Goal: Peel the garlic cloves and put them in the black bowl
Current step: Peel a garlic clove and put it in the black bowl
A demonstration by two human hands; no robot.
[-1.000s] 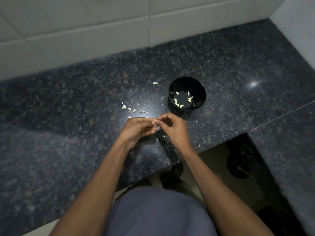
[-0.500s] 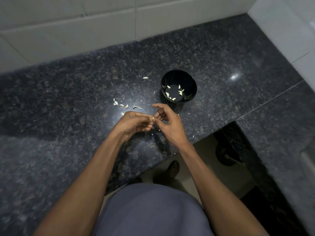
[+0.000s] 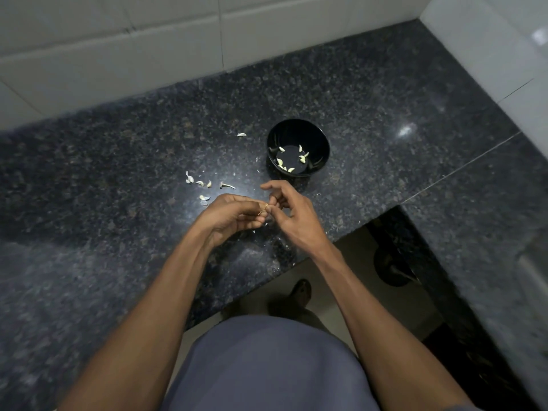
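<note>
Black bowl (image 3: 317, 137) holding peeled cloves (image 3: 280, 162), granite counter (image 3: 118, 161)

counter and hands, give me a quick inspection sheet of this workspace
surface: dark speckled stone counter, with a seam line on its right part
job's things: black bowl upright on the counter with several peeled cloves inside; one small garlic clove held between both hands
clutter: pale garlic bits lie loose on the counter left of the bowl, one more further back
grips: left hand pinches the clove; right hand picks at it with thumb and fingertip
cables: nothing seen
surroundings: white tiled wall behind and at right; floor and a foot below the counter edge
</note>
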